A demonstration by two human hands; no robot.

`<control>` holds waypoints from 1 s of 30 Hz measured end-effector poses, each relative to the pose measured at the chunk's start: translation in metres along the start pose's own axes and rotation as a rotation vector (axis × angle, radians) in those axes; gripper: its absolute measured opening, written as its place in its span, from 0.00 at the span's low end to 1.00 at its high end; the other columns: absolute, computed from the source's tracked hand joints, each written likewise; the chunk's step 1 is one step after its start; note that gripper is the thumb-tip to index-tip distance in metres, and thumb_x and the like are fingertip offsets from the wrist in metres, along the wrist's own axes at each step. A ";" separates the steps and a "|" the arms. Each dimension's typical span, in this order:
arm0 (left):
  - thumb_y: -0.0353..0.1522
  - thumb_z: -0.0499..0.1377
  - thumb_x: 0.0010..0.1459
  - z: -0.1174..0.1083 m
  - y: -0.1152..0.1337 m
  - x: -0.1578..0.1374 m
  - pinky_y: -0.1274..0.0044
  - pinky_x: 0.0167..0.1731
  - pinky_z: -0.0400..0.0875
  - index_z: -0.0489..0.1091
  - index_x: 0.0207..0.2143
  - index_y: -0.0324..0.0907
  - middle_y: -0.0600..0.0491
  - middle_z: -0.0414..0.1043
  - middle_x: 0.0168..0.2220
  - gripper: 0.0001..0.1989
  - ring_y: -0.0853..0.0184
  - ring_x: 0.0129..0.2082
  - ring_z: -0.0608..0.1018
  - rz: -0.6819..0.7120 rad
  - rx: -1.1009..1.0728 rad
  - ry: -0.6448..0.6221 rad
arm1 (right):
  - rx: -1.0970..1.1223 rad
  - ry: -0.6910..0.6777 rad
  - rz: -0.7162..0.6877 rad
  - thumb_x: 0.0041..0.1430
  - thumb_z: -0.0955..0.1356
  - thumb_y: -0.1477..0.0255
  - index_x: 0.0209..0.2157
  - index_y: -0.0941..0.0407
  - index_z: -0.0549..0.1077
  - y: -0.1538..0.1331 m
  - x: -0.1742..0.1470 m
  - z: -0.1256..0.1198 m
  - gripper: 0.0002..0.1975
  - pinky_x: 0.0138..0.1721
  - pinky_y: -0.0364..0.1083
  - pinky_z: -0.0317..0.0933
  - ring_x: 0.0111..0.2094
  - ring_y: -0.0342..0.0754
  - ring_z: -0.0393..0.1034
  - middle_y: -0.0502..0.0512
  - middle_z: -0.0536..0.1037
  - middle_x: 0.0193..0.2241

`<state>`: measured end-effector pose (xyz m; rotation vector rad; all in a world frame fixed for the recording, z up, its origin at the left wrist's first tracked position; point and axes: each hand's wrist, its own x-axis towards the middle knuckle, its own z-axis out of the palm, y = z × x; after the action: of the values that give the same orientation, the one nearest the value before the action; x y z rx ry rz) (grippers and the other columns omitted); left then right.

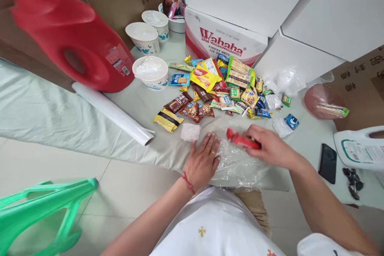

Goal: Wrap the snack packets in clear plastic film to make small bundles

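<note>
My left hand (201,162) lies flat with its fingers spread, pressing on a thin clear plastic bag (240,168) at the table's front edge. Beside its fingertips sits a crumpled whitish wad (190,132). My right hand (268,146) is closed around a narrow red object (241,139) above the bag; motion blurs it, and I cannot tell its kind. Beyond both hands spreads a heap of wrapped snacks, with a yellow packet (205,75), brown cookie packets (205,109) and a yellow-and-black packet (168,119).
Three paper cups (150,73) stand back left near a large red jug (75,44) and a plastic film roll (114,114). Behind the snacks is a Wahaha carton (223,38). A phone (328,163) and white bottle (361,148) lie right; a green stool (51,208) stands lower left.
</note>
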<state>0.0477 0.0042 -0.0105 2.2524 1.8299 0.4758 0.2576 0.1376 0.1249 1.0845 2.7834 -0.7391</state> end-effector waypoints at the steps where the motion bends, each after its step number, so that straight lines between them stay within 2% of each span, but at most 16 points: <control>1: 0.40 0.45 0.72 0.002 0.001 -0.002 0.52 0.69 0.45 0.54 0.72 0.42 0.45 0.50 0.73 0.29 0.56 0.73 0.55 -0.009 -0.002 0.005 | -0.011 -0.060 0.037 0.63 0.67 0.70 0.44 0.55 0.73 -0.001 -0.010 0.014 0.09 0.37 0.44 0.59 0.35 0.46 0.69 0.55 0.73 0.39; 4: 0.40 0.45 0.72 0.007 0.005 -0.006 0.48 0.69 0.38 0.50 0.73 0.37 0.40 0.50 0.72 0.31 0.54 0.73 0.56 -0.067 0.004 0.018 | -0.134 -0.163 0.163 0.63 0.68 0.72 0.46 0.56 0.73 -0.009 -0.019 0.054 0.10 0.35 0.44 0.59 0.37 0.48 0.71 0.57 0.74 0.43; 7: 0.39 0.45 0.72 0.011 0.009 -0.004 0.45 0.68 0.37 0.47 0.73 0.34 0.36 0.49 0.72 0.32 0.52 0.72 0.57 -0.146 0.023 0.029 | -0.187 -0.160 0.241 0.64 0.70 0.66 0.47 0.55 0.74 -0.007 -0.018 0.072 0.12 0.35 0.45 0.60 0.40 0.51 0.72 0.59 0.74 0.44; 9: 0.39 0.44 0.72 0.012 0.010 -0.001 0.45 0.67 0.38 0.47 0.73 0.35 0.36 0.48 0.72 0.32 0.51 0.72 0.57 -0.178 0.029 0.030 | -0.103 -0.087 0.227 0.65 0.69 0.59 0.50 0.54 0.74 0.005 -0.021 0.071 0.17 0.37 0.46 0.62 0.42 0.52 0.72 0.58 0.75 0.45; 11: 0.39 0.44 0.72 0.012 0.011 0.000 0.44 0.67 0.38 0.48 0.73 0.36 0.36 0.48 0.72 0.32 0.51 0.73 0.56 -0.192 0.038 0.024 | -0.029 0.065 0.209 0.68 0.66 0.54 0.53 0.53 0.73 0.021 -0.021 0.067 0.21 0.44 0.48 0.64 0.45 0.53 0.70 0.59 0.76 0.46; 13: 0.39 0.43 0.72 0.012 0.011 0.001 0.43 0.67 0.37 0.48 0.73 0.35 0.36 0.47 0.72 0.31 0.51 0.73 0.56 -0.196 0.055 0.021 | -0.049 0.232 0.244 0.70 0.63 0.56 0.55 0.55 0.72 0.037 -0.015 0.064 0.21 0.51 0.52 0.62 0.49 0.57 0.67 0.61 0.76 0.48; 15: 0.38 0.43 0.72 0.011 0.010 0.000 0.43 0.67 0.36 0.48 0.73 0.36 0.37 0.47 0.72 0.31 0.52 0.72 0.57 -0.191 0.073 0.022 | -0.124 0.301 0.308 0.70 0.64 0.58 0.57 0.58 0.72 0.050 0.000 0.064 0.23 0.54 0.55 0.59 0.52 0.61 0.64 0.65 0.75 0.50; 18: 0.38 0.44 0.72 0.011 0.009 0.000 0.43 0.67 0.37 0.48 0.73 0.37 0.37 0.49 0.72 0.31 0.52 0.72 0.58 -0.174 0.089 0.026 | -0.139 0.193 0.321 0.65 0.68 0.62 0.56 0.58 0.73 0.057 0.029 0.066 0.22 0.53 0.53 0.58 0.53 0.60 0.64 0.65 0.76 0.48; 20: 0.38 0.45 0.72 0.012 0.010 0.000 0.43 0.67 0.38 0.48 0.73 0.38 0.37 0.50 0.72 0.31 0.52 0.72 0.59 -0.170 0.097 0.035 | -0.086 0.120 0.291 0.64 0.69 0.68 0.48 0.57 0.77 0.058 0.044 0.066 0.13 0.51 0.49 0.58 0.48 0.55 0.66 0.61 0.79 0.42; 23: 0.38 0.45 0.72 0.013 0.013 -0.002 0.42 0.67 0.36 0.48 0.73 0.38 0.36 0.52 0.71 0.31 0.50 0.71 0.59 -0.186 0.107 0.053 | -0.008 0.130 0.248 0.64 0.67 0.74 0.40 0.57 0.79 0.059 0.050 0.062 0.08 0.46 0.45 0.57 0.43 0.50 0.69 0.57 0.80 0.37; 27: 0.39 0.46 0.72 0.016 0.020 -0.008 0.43 0.68 0.29 0.50 0.73 0.38 0.36 0.52 0.71 0.31 0.51 0.72 0.59 -0.200 0.117 0.065 | 0.008 0.130 0.271 0.65 0.68 0.69 0.39 0.56 0.79 0.064 0.046 0.047 0.08 0.37 0.43 0.56 0.39 0.48 0.70 0.55 0.79 0.38; 30: 0.39 0.47 0.71 0.019 0.024 -0.013 0.43 0.68 0.27 0.50 0.73 0.37 0.36 0.51 0.72 0.31 0.51 0.72 0.58 -0.205 0.128 0.076 | -0.045 0.154 0.290 0.68 0.65 0.66 0.40 0.55 0.79 0.063 0.057 0.034 0.12 0.37 0.44 0.58 0.39 0.50 0.71 0.57 0.79 0.39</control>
<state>0.0745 -0.0129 -0.0211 2.1180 2.1587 0.4244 0.2522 0.1972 0.0558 1.5518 2.6577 -0.5786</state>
